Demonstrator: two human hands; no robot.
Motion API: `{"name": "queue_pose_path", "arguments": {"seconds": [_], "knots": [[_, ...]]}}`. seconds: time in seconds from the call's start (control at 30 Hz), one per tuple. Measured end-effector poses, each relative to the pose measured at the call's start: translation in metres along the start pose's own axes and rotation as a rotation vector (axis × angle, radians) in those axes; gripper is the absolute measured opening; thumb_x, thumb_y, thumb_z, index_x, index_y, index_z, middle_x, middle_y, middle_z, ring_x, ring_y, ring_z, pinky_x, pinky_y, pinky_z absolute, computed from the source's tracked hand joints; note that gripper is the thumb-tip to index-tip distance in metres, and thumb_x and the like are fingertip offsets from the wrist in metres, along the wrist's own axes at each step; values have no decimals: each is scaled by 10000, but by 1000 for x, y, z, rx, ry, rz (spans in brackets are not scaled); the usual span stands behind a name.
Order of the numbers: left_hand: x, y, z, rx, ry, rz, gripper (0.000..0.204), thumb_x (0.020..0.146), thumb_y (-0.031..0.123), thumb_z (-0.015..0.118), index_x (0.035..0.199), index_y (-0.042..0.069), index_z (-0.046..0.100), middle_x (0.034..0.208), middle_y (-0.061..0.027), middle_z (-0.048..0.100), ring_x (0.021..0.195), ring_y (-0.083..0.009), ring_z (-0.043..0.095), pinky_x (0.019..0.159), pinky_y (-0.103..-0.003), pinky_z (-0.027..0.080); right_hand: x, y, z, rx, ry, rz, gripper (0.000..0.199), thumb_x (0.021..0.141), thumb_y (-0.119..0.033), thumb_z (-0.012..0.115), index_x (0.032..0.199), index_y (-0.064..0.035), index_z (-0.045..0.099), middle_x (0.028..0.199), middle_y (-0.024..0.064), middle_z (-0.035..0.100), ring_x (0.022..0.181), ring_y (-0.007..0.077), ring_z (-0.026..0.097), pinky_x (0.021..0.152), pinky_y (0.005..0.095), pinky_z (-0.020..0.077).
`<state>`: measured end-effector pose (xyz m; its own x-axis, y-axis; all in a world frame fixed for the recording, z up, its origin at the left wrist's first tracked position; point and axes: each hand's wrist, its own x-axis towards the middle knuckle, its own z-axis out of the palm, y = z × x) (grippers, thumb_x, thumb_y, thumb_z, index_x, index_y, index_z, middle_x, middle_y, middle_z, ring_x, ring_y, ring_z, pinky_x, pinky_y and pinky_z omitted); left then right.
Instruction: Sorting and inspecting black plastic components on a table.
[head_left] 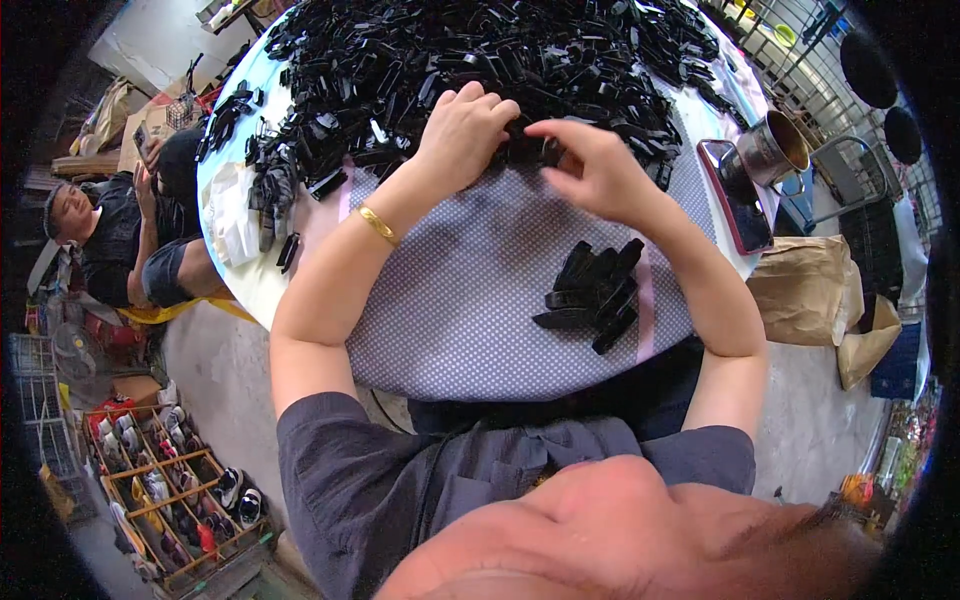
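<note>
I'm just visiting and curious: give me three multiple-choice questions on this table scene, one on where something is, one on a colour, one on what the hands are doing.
1. Where does the small stack of black parts lie?
A. On the dotted cloth, near the person's right forearm
B. Inside the metal cup
C. On the floor

2. What colour is the bangle on the left wrist?
A. Red
B. Gold
C. Blue

3. What are the two hands doing?
A. Resting flat, apart, on bare cloth
B. Holding the phone
C. Meeting at the near edge of the big pile, fingers on a black part

Answers:
1 A: the stack sits on the dotted cloth, apart from the big pile.
2 B: a gold band shows on the wrist.
3 C: left hand and right hand close together on a black part; the phone and metal cup lie untouched.
</note>
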<state>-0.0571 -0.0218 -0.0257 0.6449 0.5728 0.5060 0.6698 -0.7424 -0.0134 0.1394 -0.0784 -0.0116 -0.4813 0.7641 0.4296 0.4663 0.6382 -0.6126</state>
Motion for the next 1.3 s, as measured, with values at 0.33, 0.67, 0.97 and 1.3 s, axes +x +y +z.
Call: {"name": "queue_pose_path", "arguments": {"seconds": [0.33, 0.67, 0.97, 1.3], "knots": [[7, 7, -2, -70, -49, -2, 238, 684, 189, 676, 894, 97, 615, 941, -37, 520, 951, -217, 467, 814, -358, 379, 7, 23, -12, 601, 261, 254, 295, 776, 17, 628, 1065, 15, 566, 863, 52, 629, 805, 91, 596, 740, 204, 487], [15, 24, -18, -997, 10, -472, 245, 778, 83, 612, 1001, -16, 581, 848, -92, 625, 721, -135, 595, 649, -255, 496, 2, 18, 4, 227, 299, 103, 297, 778, 16, 617, 1069, 27, 556, 965, 81, 619, 862, 128, 600, 776, 241, 489], [11, 29, -6, -1701, 65, -628, 336, 777, 53, 634, 1095, -30, 565, 919, -82, 616, 815, -123, 585, 760, -236, 485, 1, 19, 12, 435, 319, 289, 260, 775, 15, 629, 1028, 36, 575, 907, 77, 641, 808, 112, 607, 747, 233, 494], [8, 26, -10, -1590, 73, -547, 279, 823, 16, 573, 1101, 26, 589, 918, -39, 628, 798, -66, 565, 723, -192, 474, -2, 17, 17, 246, 389, 154, 249, 752, 0, 664, 989, 26, 594, 863, 60, 638, 767, 90, 601, 702, 218, 495]]}}
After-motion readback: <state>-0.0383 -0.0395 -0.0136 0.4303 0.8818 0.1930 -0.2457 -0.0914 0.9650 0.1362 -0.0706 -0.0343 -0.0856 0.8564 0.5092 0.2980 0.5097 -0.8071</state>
